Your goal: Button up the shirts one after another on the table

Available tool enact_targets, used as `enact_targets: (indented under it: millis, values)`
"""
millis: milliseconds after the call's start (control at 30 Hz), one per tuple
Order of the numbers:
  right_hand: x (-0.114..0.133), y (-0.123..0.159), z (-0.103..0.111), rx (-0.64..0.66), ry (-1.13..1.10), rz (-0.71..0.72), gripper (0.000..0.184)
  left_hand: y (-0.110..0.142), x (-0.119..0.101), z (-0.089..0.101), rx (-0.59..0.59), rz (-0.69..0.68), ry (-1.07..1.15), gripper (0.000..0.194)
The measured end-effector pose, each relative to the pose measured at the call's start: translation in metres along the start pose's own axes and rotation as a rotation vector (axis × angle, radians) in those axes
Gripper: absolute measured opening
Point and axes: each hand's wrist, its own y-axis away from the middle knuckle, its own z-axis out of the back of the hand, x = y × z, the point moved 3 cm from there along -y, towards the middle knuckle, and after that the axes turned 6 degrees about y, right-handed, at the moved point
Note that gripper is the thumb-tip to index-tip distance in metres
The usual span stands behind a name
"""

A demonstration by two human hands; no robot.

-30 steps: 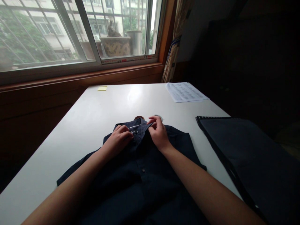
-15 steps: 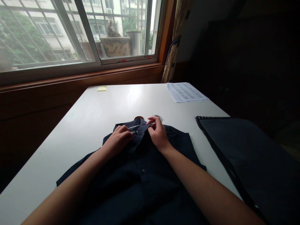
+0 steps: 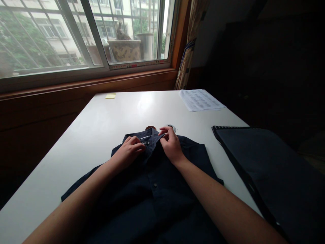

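Note:
A dark navy short-sleeved shirt (image 3: 142, 200) lies front up on the white table (image 3: 83, 125), its collar pointing away from me. At the left side of the collar (image 3: 153, 137), my left hand (image 3: 131, 148) is closed on the cloth, fingers bent over the edge. My right hand (image 3: 170, 142) pinches the right collar tip between thumb and fingers. Down the front placket a small button (image 3: 155, 185) shows. A pale strip and a label are partly visible inside the neck. The left fingertips are partly hidden.
Beyond the collar sit a brown round object (image 3: 150, 127) and a grey-white round object (image 3: 171, 127). Printed sheets (image 3: 201, 100) lie at the far right, a yellow sticky note (image 3: 110, 96) at the far left. A dark flat item with a ridged edge (image 3: 264, 162) covers the right side.
My left hand has shifted very slightly, its fingers moving a little to the right along the collar. The right hand and the shirt look the same.

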Motion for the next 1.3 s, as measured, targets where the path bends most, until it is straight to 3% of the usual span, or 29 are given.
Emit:
enact_targets:
  millis: [300, 600, 833, 1033, 1167, 1300]
  values:
    - [0.000, 0.001, 0.000, -0.003, 0.001, 0.004, 0.030, 0.001, 0.005, -0.001, -0.039, -0.028, 0.037, 0.014]
    - [0.000, 0.002, 0.000, 0.005, -0.022, -0.018, 0.027, 0.001, -0.004, 0.004, -0.035, -0.033, 0.112, 0.018]
    - [0.000, 0.002, 0.002, -0.020, -0.012, 0.017, 0.024, 0.001, -0.025, 0.021, 0.117, -0.067, 0.264, 0.017]
    - [0.012, 0.002, -0.001, 0.148, 0.037, 0.106, 0.011, 0.001, -0.026, 0.022, 0.182, -0.106, 0.310, 0.019]
    - [0.023, 0.004, -0.003, 0.281, 0.051, 0.219, 0.018, 0.000, -0.020, 0.015, 0.162, -0.128, 0.301, 0.021]
    - [0.025, 0.005, -0.004, 0.310, 0.005, 0.260, 0.020, 0.001, -0.017, 0.012, 0.151, -0.125, 0.276, 0.020]
